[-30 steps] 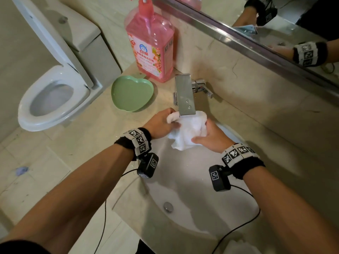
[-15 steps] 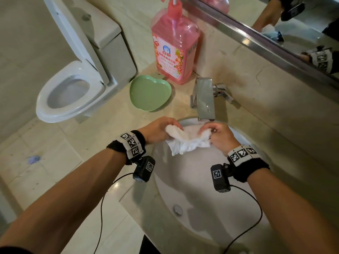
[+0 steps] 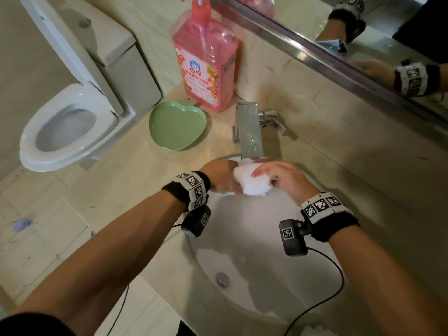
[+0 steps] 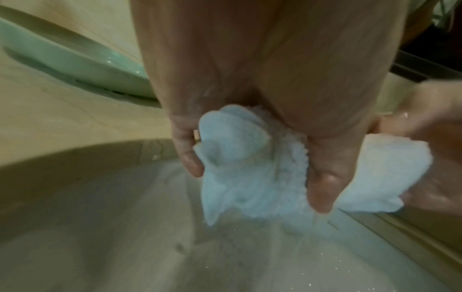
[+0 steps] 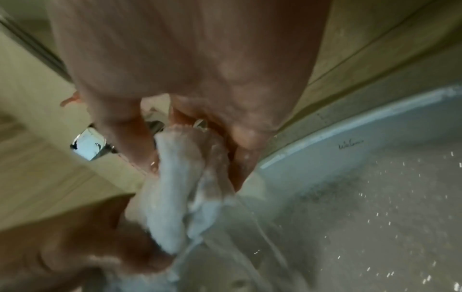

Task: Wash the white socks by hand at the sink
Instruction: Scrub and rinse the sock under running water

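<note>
A wet white sock point(image 3: 252, 181) is bunched between both hands over the back of the sink basin point(image 3: 254, 251), just under the steel faucet point(image 3: 249, 132). My left hand point(image 3: 221, 175) grips its left end, fingers curled round the cloth point(image 4: 250, 158). My right hand point(image 3: 282, 177) holds the right end, with the cloth pinched between thumb and fingers point(image 5: 175, 177). Water runs off the sock point(image 5: 240, 227) into the basin. Whether a second sock is inside the bundle I cannot tell.
A pink detergent pump bottle point(image 3: 206, 59) stands behind a green heart-shaped dish point(image 3: 177, 128) on the beige counter point(image 3: 135, 185) left of the faucet. A white toilet point(image 3: 68, 127) is at the far left. The drain point(image 3: 223, 278) lies in the basin's middle. A mirror point(image 3: 363, 27) runs above.
The two hands have closed together and bunched the sock tighter under the faucet; the right hand's fingers have shifted over the top of the cloth.
</note>
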`<act>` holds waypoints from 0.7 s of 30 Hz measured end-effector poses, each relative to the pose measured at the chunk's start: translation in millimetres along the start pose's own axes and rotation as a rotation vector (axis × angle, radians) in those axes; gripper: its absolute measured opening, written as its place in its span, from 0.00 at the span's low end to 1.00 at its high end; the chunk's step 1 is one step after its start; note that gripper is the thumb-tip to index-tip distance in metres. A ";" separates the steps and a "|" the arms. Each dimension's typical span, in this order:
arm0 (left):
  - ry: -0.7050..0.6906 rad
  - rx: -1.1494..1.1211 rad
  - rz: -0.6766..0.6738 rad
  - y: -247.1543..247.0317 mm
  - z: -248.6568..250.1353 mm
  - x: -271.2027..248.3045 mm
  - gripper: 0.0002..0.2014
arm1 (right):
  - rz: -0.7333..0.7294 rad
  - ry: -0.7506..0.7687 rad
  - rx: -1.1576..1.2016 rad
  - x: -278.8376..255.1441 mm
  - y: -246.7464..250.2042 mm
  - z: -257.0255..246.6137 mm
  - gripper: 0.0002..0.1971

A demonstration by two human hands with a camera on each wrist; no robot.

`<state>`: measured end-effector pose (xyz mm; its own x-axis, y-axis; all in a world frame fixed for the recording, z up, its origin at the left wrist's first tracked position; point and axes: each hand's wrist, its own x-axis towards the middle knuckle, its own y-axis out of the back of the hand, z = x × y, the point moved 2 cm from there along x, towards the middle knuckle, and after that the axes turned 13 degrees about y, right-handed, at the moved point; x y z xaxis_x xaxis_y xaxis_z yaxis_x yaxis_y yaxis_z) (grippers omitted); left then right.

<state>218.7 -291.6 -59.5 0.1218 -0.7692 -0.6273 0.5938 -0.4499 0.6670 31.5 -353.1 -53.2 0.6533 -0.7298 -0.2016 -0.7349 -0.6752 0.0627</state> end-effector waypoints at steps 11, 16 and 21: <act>0.034 -0.347 -0.225 -6.5 9.8 21.2 0.30 | 0.154 0.406 -0.637 7.3 4.8 -7.2 0.18; 0.048 -0.162 -0.042 -4.7 14.6 21.3 0.20 | 0.060 0.379 -0.624 9.0 8.6 -3.5 0.18; -0.074 0.026 0.254 4.2 13.5 13.2 0.21 | -0.097 -0.145 -0.142 10.6 1.1 14.2 0.38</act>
<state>212.1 -309.8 -59.6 0.2052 -0.8896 -0.4081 0.5310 -0.2491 0.8099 35.0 -360.1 -69.1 0.6789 -0.6448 -0.3513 -0.6303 -0.7571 0.1717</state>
